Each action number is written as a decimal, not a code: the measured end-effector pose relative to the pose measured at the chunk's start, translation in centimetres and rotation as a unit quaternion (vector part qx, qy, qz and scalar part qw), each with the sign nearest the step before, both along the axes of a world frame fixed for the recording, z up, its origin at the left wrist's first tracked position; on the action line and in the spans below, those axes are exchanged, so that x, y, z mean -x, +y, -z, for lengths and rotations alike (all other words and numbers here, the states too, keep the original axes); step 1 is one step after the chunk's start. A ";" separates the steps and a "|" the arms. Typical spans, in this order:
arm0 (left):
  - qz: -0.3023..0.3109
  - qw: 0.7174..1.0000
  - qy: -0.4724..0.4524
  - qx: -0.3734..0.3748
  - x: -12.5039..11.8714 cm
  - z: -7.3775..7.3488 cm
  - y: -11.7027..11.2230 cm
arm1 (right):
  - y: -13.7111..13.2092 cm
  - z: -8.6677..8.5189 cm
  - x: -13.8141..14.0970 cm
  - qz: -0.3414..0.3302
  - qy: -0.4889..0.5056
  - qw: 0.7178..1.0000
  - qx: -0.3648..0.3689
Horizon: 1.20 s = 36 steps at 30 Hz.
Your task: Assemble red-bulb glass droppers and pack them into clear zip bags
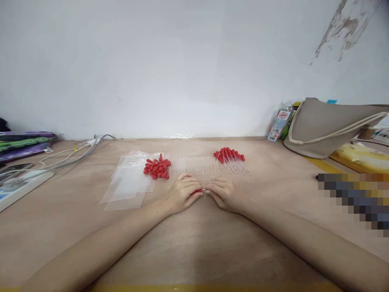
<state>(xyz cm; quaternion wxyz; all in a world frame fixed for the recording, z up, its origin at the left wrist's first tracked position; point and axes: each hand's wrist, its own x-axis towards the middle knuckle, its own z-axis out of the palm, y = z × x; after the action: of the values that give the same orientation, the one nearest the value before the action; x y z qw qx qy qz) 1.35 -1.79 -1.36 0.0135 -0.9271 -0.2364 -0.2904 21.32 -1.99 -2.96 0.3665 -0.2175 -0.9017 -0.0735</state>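
Between the fingertips of my left hand [186, 192] is a red rubber dropper bulb [199, 190], mostly covered by the fingers. My right hand [221, 193] pinches a clear glass dropper tube [204, 190], its end meeting the bulb's mouth. Most of the tube is hidden. Loose red bulbs [157, 168] lie piled left of my hands. Behind my hands, a row of clear glass tubes [191, 164] is spread on the table. To the right of that row lie several droppers [231, 156] with red bulbs on their glass tubes.
Clear plastic bags [124, 190] lie under and beside the loose bulbs. A power strip [27, 186], cables [75, 157] and a phone [15, 172] sit at the left. A grey-beige bag [328, 129], bottle [280, 123] and yellow package [358, 162] stand at the right.
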 end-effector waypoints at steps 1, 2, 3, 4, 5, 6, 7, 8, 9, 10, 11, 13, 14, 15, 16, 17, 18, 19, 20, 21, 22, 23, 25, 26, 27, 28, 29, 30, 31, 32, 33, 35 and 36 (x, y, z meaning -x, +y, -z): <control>0.000 1.000 -0.003 -0.001 0.0 0.0 0.0 | -0.1 0.0 0.1 0.003 0.005 1.000 0.007; 0.001 1.000 -0.005 -0.001 0.0 0.1 0.1 | -0.1 0.0 0.3 0.006 0.010 1.000 0.014; 0.001 1.000 -0.006 -0.001 0.0 0.1 0.1 | -0.2 0.0 0.4 0.008 0.013 1.000 0.022; 0.001 1.000 -0.007 0.000 0.1 0.1 0.1 | -0.2 0.1 0.4 0.011 0.016 0.999 0.030; 0.002 1.000 -0.006 0.000 0.1 0.2 0.1 | -0.1 0.1 0.5 0.011 0.019 0.999 0.037; 0.003 1.000 -0.005 0.001 0.1 0.2 0.2 | -0.1 0.2 0.5 0.011 0.023 0.999 0.043; 0.002 1.000 -0.004 0.003 0.1 0.2 0.2 | 0.0 0.2 0.5 0.011 0.026 0.998 0.051; -0.001 1.000 -0.003 0.005 0.1 0.2 0.2 | 0.0 0.2 0.5 0.013 0.026 0.998 0.059; -0.005 1.000 -0.001 0.007 0.1 0.2 0.3 | 0.1 0.1 0.5 0.019 0.022 0.998 0.064; -0.012 1.000 0.001 0.010 0.1 0.2 0.3 | 0.1 0.0 0.5 0.028 0.009 0.997 0.066; -0.020 1.000 0.002 0.014 0.1 0.2 0.3 | 0.1 -0.2 0.5 0.042 -0.012 0.997 0.063; -0.035 0.999 0.005 0.026 0.2 0.1 0.4 | 0.0 -0.9 0.3 0.079 -0.074 0.993 0.040; -0.043 0.999 0.002 0.032 0.3 0.1 0.4 | 0.0 -1.2 0.1 0.098 -0.106 0.989 0.023; -0.053 0.998 -0.005 0.038 0.3 0.1 0.4 | 0.0 -1.7 -0.1 0.118 -0.134 0.984 0.010; -0.063 0.997 -0.016 0.043 0.4 0.1 0.4 | 0.1 -2.1 -0.4 0.141 -0.151 0.978 0.006; -0.073 0.996 -0.030 0.048 0.4 0.0 0.4 | 0.3 -2.5 -0.7 0.168 -0.158 0.973 0.015; -0.080 0.994 -0.043 0.053 0.5 0.0 0.3 | 0.6 -2.9 -1.1 0.198 -0.153 0.967 0.039; -0.083 0.993 -0.054 0.059 0.5 0.0 0.3 | 1.1 -3.3 -1.6 0.232 -0.138 0.960 0.075; -0.082 0.993 -0.059 0.065 0.5 0.1 0.3 | 1.7 -3.7 -2.0 0.273 -0.114 0.948 0.117; -0.079 0.993 -0.060 0.071 0.6 0.1 0.3 | 2.5 -4.0 -2.3 0.317 -0.086 0.931 0.159; -0.075 0.993 -0.058 0.076 0.6 0.1 0.2 | 3.3 -4.2 -2.6 0.363 -0.058 0.909 0.194; -0.073 0.993 -0.054 0.082 0.6 0.1 0.2 | 4.2 -4.4 -2.8 0.411 -0.034 0.884 0.221; -0.075 0.992 -0.047 0.091 0.7 0.2 0.2 | 6.0 -4.5 -2.8 0.472 -0.008 0.844 0.256; -0.077 0.991 -0.044 0.095 0.8 0.3 0.3 | 6.8 -4.4 -2.7 0.489 -0.004 0.831 0.265; -0.079 0.991 -0.043 0.099 0.9 0.4 0.3 | 7.5 -4.2 -2.5 0.499 -0.003 0.823 0.271; -0.080 0.991 -0.043 0.103 0.9 0.4 0.3 | 8.1 -4.0 -2.3 0.507 -0.003 0.817 0.275; -0.081 0.990 -0.042 0.106 1.0 0.5 0.4 | 8.6 -3.8 -2.1 0.516 -0.004 0.810 0.278; -0.081 0.990 -0.041 0.108 1.0 0.5 0.4 | 8.9 -3.6 -1.9 0.524 -0.004 0.804 0.280; -0.081 0.990 -0.038 0.110 1.1 0.5 0.4 | 9.2 -3.4 -1.8 0.531 -0.006 0.799 0.281; -0.081 0.990 -0.036 0.111 1.1 0.5 0.4 | 9.4 -3.2 -1.7 0.536 -0.008 0.796 0.280; -0.080 0.990 -0.033 0.112 1.0 0.5 0.4 | 9.4 -3.1 -1.6 0.540 -0.011 0.795 0.277; -0.079 0.990 -0.027 0.111 1.0 0.5 0.4 | 9.4 -2.9 -1.6 0.541 -0.018 0.800 0.260; -0.080 0.990 -0.023 0.110 1.0 0.5 0.4 | 9.2 -2.9 -1.5 0.541 -0.022 0.803 0.250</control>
<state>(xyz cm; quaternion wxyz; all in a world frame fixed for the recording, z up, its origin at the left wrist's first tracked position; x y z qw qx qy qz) 0.39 -1.40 -1.81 -0.0713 -0.8942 -0.3406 -0.2815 22.81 7.24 -0.05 0.1808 -0.7524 -0.6324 -0.0369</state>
